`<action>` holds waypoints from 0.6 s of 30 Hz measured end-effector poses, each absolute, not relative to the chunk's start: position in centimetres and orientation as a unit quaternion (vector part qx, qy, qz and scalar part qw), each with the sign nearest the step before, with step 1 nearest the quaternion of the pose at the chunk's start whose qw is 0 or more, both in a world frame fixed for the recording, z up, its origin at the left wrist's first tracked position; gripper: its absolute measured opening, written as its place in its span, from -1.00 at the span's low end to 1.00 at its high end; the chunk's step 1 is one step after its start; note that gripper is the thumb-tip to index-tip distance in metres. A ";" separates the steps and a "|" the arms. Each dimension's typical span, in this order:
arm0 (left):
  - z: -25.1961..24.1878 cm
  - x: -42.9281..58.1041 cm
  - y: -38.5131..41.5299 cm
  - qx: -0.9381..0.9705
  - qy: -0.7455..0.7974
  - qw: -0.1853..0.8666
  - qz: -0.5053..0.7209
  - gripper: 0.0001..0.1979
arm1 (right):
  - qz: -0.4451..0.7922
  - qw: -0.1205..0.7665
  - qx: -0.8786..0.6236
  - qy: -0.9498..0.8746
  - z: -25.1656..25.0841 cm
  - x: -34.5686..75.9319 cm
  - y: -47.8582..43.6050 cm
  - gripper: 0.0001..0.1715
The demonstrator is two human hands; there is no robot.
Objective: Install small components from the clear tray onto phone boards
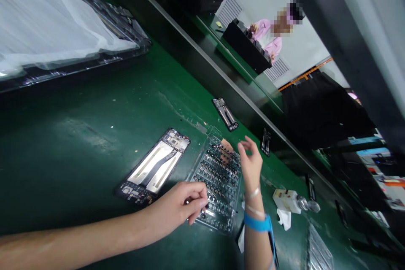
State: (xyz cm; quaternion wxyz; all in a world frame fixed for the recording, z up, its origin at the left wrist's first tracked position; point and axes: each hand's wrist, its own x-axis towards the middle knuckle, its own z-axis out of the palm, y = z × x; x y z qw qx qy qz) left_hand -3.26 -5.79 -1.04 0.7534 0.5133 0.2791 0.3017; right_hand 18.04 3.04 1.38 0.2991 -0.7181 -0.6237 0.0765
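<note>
My left hand (191, 202) is closed over the near left edge of a clear plastic tray (232, 219). Small dark pieces show at its fingers, too small to name. Rows of small black parts (218, 177) fill the tray. Above its right edge is my right hand (251, 162), thumb and fingers curved and apart, with nothing visible between them. A blue wrist strap (257, 222) circles that wrist. Left of the tray lies an opened phone (155, 168), its circuit board, battery area and dark flex cable exposed; my left forearm passes just below its lower end.
Further phone assemblies (225, 114) lie along the bench's back edge. A white bottle with a metal top (287, 201) stands at right, near a white tissue (284, 219). Stacked trays under white sheeting (63, 21) occupy the upper left. A person in pink (265, 36) works beyond the rail.
</note>
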 end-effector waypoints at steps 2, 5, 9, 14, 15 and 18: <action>-1.0 -3.3 -5.8 0.512 0.278 0.755 0.301 -0.79 | 0.062 0.277 -0.736 -0.614 0.0 19.3 7.7 -0.36; -1.0 -3.2 -5.8 0.508 0.281 0.756 0.302 -0.78 | 0.058 0.248 -0.748 -0.612 -2.1 20.3 12.6 -0.21; -1.1 -3.2 -5.7 0.502 0.281 0.756 0.313 -0.79 | 0.057 0.228 -0.738 -0.632 -3.7 20.5 15.2 -0.26; -1.1 -3.4 -5.5 0.493 0.279 0.760 0.319 -0.80 | 0.044 0.235 -0.711 -0.661 -3.4 20.8 15.8 -0.31; -1.0 -3.4 -5.5 0.492 0.278 0.760 0.322 -0.80 | 0.038 0.239 -0.708 -0.664 -3.0 20.9 15.7 -0.30; -0.8 -3.5 -5.4 0.487 0.270 0.763 0.327 -0.80 | 0.011 0.251 -0.701 -0.668 -1.8 20.8 15.2 -0.32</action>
